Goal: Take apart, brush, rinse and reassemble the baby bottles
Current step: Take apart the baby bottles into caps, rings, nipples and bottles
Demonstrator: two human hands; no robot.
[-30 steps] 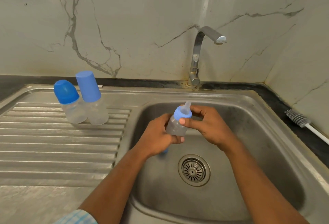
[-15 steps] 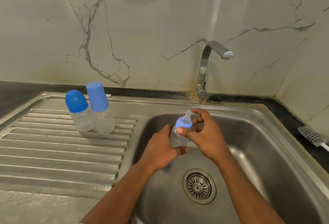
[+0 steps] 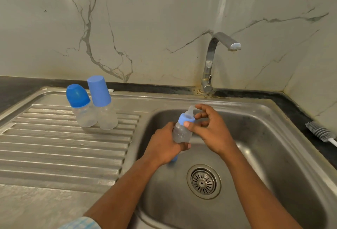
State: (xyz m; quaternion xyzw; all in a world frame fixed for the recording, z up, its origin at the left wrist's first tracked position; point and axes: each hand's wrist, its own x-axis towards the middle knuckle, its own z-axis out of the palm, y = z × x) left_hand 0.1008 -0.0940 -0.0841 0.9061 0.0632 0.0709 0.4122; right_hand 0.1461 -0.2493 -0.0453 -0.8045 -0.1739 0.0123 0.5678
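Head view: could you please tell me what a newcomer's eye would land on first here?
Over the sink basin, the left hand grips a clear baby bottle while the right hand pinches its blue collar. Two blue-capped bottles stand together on the drainboard, at left.

Sink basin (image 3: 273, 137): brushed metal, dull sheen, scuffed.
Drainboard (image 3: 54, 146): same metal, ribbed, at nine o'clock of the basin.
Tap (image 3: 209, 61): polished metal, glossy, stained at the base.
Wall (image 3: 155, 28): glossy, grey-veined, stone-like.
Held bottle (image 3: 181, 134): clear plastic, slightly cloudy.
Teat (image 3: 190, 110): translucent, smooth.
Caps (image 3: 99, 91): blue plastic, smooth, at ten o'clock.
Brush head (image 3: 318, 132): grey bristles, rough, at three o'clock.
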